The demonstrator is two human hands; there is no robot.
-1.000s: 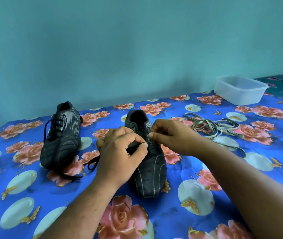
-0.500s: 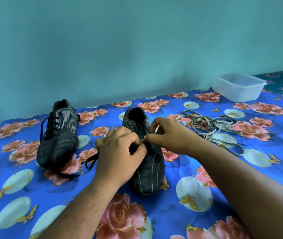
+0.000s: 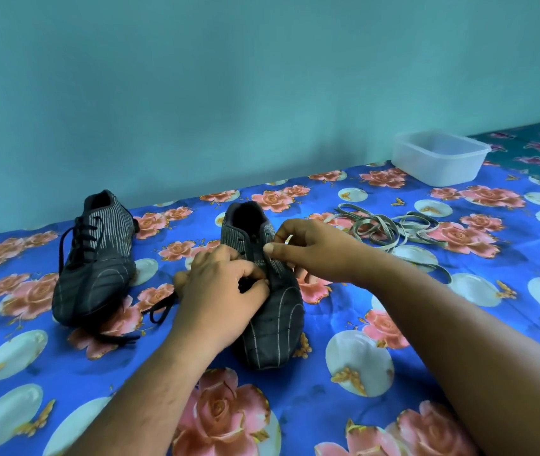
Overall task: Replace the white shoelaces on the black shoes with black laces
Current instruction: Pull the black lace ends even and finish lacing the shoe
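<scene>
Teal wall behind; a blue floral bedsheet (image 3: 344,383) covers the surface; a translucent plastic tub (image 3: 440,158) sits at its far right; the laced shoe (image 3: 94,261) lies at left, its black lace threaded and trailing; the second black shoe (image 3: 267,304) lies at centre, toe toward the camera; the left hand (image 3: 222,294) curls over its throat, pinching the black lace (image 3: 160,307); the right hand (image 3: 311,248) pinches something at the eyelets, too small to identify; the removed white laces (image 3: 390,230) lie tangled beyond the right wrist.
</scene>
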